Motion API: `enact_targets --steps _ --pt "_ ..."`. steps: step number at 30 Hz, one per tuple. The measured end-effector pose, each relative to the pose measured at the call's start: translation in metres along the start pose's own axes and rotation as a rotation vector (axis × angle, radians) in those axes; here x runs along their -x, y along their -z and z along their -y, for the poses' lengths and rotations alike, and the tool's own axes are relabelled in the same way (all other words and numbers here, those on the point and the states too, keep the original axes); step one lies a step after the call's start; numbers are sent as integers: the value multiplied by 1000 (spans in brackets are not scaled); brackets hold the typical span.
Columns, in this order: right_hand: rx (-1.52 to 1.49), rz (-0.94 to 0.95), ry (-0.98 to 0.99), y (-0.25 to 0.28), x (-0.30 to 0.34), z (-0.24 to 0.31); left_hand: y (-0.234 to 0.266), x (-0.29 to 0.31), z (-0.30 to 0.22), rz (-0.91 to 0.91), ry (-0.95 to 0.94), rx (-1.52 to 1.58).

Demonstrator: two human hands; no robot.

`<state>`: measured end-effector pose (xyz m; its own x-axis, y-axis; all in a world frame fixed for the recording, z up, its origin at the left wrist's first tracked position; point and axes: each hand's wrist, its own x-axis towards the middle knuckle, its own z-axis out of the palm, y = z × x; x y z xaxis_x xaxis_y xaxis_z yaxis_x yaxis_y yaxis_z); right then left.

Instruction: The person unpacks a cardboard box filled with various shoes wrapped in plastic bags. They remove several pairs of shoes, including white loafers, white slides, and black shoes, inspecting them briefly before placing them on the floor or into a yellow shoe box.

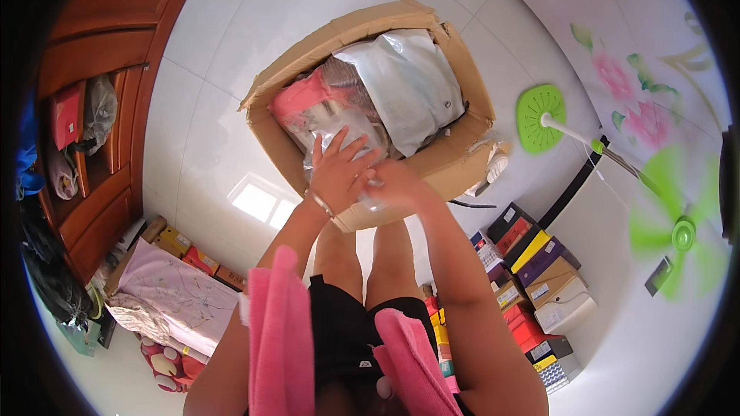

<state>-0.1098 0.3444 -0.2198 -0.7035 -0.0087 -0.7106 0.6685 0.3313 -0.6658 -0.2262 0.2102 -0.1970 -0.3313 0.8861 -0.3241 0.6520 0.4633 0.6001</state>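
A cardboard box (308, 50) with raised flaps sits on the floor in front of my legs. Inside it, a pale grey plastic mailing bag (408, 88) covers the right part, and a pink-and-clear plastic package (304, 100) lies at the left. My left hand (338, 168) is stretched over the box's near side with its fingers spread, on or just above clear plastic (356, 126). Beside it, touching or overlapping its edge, my right hand (397, 185) is smeared by motion. A bit of clear plastic shows below the right fingers; whether they grip it is unclear.
A green fan (683, 233) with blurred blades stands at the right on a green base (541, 117). Stacked shoe boxes (547, 277) line the right side. A wooden cabinet (116, 23) and a cloth-covered stack (181, 281) are at the left.
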Motion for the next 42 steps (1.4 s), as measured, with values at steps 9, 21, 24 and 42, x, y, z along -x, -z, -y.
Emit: enact_targets --steps 9,21,24,42 --pt "398 -1201 -149 74 -60 -101 -48 -34 33 510 246 -345" --pt "147 -1104 -90 72 -61 -90 -21 -48 10 -433 173 333" --pt "131 -1156 -21 90 -82 -103 -22 -55 0 -370 70 372" --pt "-107 -535 374 -14 18 18 -35 -49 23 -446 803 1332"
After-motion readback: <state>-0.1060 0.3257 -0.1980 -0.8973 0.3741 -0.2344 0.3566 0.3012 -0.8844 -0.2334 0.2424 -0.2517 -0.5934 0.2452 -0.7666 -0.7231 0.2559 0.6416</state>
